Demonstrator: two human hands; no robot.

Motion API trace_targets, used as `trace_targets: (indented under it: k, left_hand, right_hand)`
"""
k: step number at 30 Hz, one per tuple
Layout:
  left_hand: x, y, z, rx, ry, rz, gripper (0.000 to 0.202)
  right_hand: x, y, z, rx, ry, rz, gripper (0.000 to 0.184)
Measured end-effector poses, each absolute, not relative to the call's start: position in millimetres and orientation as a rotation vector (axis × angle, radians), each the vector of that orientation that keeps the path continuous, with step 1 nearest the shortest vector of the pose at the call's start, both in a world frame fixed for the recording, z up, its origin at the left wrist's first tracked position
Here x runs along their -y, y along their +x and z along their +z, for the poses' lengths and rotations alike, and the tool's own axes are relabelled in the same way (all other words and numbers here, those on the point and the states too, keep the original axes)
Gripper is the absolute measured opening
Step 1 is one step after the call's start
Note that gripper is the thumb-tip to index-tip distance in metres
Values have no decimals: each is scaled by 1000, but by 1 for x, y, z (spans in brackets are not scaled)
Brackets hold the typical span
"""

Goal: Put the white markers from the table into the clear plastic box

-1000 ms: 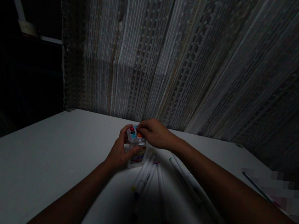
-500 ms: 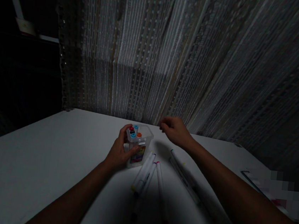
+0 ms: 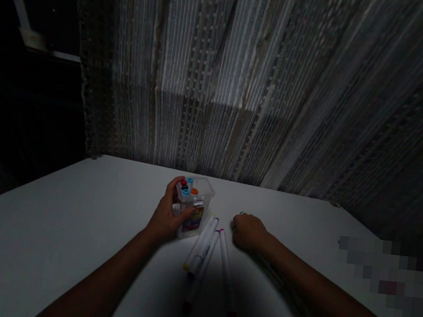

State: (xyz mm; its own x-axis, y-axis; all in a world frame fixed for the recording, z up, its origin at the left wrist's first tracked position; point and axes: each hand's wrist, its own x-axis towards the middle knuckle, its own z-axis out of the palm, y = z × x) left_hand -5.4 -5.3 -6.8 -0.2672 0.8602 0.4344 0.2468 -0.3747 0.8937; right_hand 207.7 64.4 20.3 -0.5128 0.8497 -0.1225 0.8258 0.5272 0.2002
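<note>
My left hand [image 3: 168, 214] is wrapped round a clear plastic container [image 3: 203, 200], its thumb across the front beside a colourful label. Several markers with red, black, blue and orange ends [image 3: 186, 191] stand in the container's left part. My right hand [image 3: 249, 231] is low over the table to the right, fingers curled closed on a green-ended marker [image 3: 242, 213]; most of that marker is hidden under the hand. Between the hands, several white markers lie on the table, among them a yellow-ended marker [image 3: 196, 247] and a pink-ended marker [image 3: 227, 271].
The white table [image 3: 76, 225] reaches back to a striped woven curtain [image 3: 205, 77]. More markers lie in shadow under my right forearm, hard to make out. At the right edge a patch is blurred into blocks. The left background is dark.
My right hand has come down and nearer from above the table behind the markers, onto the green-ended marker. My left hand still holds the container. The view has shifted slightly.
</note>
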Motion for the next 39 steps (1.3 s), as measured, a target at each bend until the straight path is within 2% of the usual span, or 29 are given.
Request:
trace_targets:
  k: [4, 8, 15, 18, 21, 25, 28, 31, 39]
  left_hand:
    - [5, -6, -7, -1364, 1507, 1681, 78]
    - [5, -5, -7, -1360, 1499, 1678, 81]
    - [4, -7, -9, -1349, 1517, 1694, 80]
    - [4, -7, -10, -1348, 1511, 1690, 79]
    - [5, -7, -9, -1347, 1505, 1688, 79]
    - [5, -6, -7, -1362, 1510, 1672, 77]
    - [5, -6, -6, -1367, 1526, 1683, 76]
    - [5, -7, -6, -1366, 1545, 1691, 77]
    - [4, -6, -12, -1355, 1530, 1740, 76]
  right_hand:
    - [-65, 204, 24, -2585, 1411, 125, 31]
    - [-69, 203, 57, -2788, 1407, 103, 23]
    - [-62, 196, 140, -3751, 1422, -17, 21]
    - [-53, 188, 160, -4109, 1099, -269, 16]
    - [-45, 176, 168, -4206, 842, -602, 14]
    - [-41, 159, 158, -4047, 802, -937, 13]
    - [-43, 147, 142, -3869, 862, -1066, 12]
    - [-47, 140, 125, -3695, 984, -971, 12]
    - [-37, 136, 107, -3302, 1129, -213, 26]
